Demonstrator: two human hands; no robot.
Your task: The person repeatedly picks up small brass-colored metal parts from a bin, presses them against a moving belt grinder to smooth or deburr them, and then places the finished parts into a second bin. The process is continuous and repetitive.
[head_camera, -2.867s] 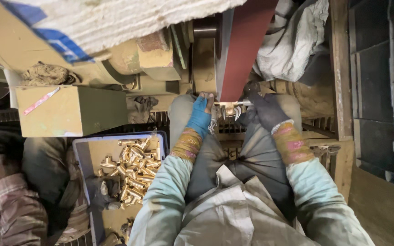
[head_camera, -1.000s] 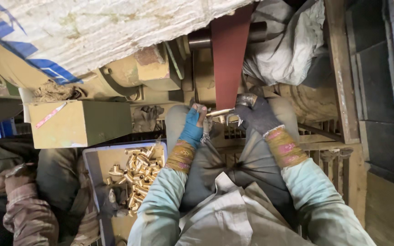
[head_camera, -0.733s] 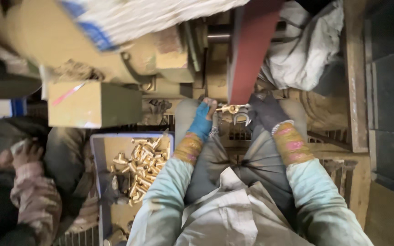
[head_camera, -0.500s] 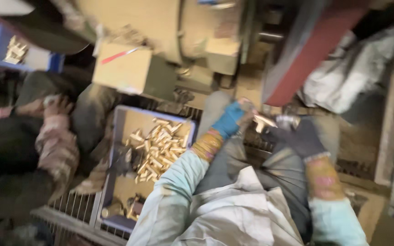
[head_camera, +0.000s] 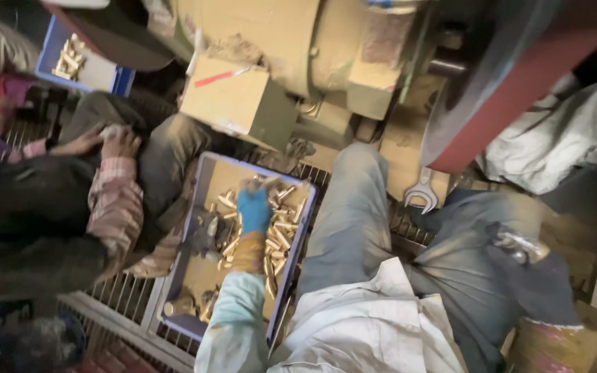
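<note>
My left hand (head_camera: 253,209), in a blue glove, reaches down into a blue tray (head_camera: 200,181) full of several brass fittings (head_camera: 279,228); its fingertips are on the pile, too blurred to show a grip. My right hand (head_camera: 535,280), in a dark glove, rests on my right thigh, closed around a shiny metal fitting (head_camera: 519,246). The red-brown sanding belt (head_camera: 499,97) runs at the upper right, well away from both hands.
A wrench (head_camera: 421,196) lies between my knees by the machine base. A tan box (head_camera: 235,103) sits on the machine. A co-worker sits at the left, hands (head_camera: 103,140) on a knee. A second blue tray (head_camera: 77,63) is at the top left. Metal grating (head_camera: 120,298) covers the floor.
Both hands have left the belt. My left hand swung down into the tray of brass fittings; my right hand dropped onto my thigh with the metal fitting. The view has tilted to the left.
</note>
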